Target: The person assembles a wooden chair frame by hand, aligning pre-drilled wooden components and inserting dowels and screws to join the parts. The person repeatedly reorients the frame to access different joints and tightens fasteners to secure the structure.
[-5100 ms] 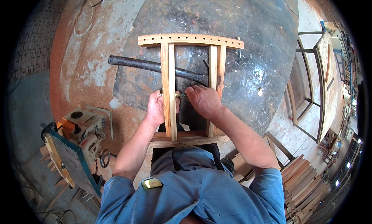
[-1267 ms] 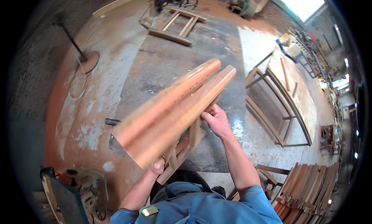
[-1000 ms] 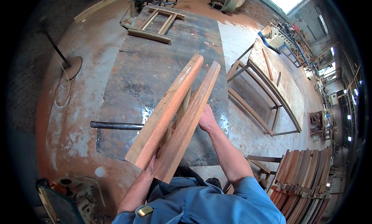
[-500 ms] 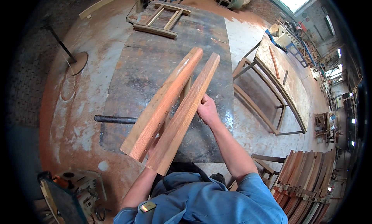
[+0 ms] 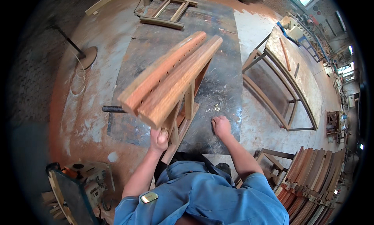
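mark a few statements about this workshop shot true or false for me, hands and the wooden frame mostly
1. The left hand grips the wooden frame from below. True.
2. The right hand also grips the frame. False: it rests on the dark metal work surface, apart from the frame.
3. The frame's upper rail shows a row of drilled holes. True.
4. A second wooden frame lies at the far end of the surface. True.
5. The stacked wooden slats are on the person's left. False: they are on the right, on the floor.
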Tool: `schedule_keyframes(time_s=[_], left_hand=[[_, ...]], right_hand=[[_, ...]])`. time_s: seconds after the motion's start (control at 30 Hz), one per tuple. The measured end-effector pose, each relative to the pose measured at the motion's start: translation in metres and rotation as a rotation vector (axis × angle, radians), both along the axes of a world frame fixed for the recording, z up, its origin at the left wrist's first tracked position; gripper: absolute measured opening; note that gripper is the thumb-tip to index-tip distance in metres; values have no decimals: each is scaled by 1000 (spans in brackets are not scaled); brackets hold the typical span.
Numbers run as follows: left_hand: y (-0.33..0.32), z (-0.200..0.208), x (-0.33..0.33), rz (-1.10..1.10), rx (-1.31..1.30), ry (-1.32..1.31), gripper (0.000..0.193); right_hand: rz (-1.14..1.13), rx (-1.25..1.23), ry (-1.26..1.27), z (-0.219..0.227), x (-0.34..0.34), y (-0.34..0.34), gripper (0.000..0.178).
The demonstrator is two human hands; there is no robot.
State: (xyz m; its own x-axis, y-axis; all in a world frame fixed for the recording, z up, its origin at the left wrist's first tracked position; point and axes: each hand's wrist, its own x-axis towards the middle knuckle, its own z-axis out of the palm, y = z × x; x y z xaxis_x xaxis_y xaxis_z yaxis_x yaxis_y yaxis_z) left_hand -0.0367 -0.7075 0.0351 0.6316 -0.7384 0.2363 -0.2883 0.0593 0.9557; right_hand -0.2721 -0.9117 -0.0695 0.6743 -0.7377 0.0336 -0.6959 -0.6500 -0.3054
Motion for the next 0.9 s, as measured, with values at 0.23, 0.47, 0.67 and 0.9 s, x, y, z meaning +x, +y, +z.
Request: schedule_keyframes(time_s=[0.23, 0.47, 0.67, 0.9], left_hand=[[-14, 39, -3, -56, -11, 112, 59], [-22, 42, -1, -108, -51, 181, 63], [-30, 42, -2, -102, -100, 231, 63], [-19, 46, -8, 13, -83, 169, 48]], right_hand=[[77, 19, -250, 18, 12, 10, 23], [185, 905, -744, 178, 94, 45, 40], [229, 1273, -872, 167, 122, 39, 43], [175, 1354, -896, 157, 143, 49, 30]])
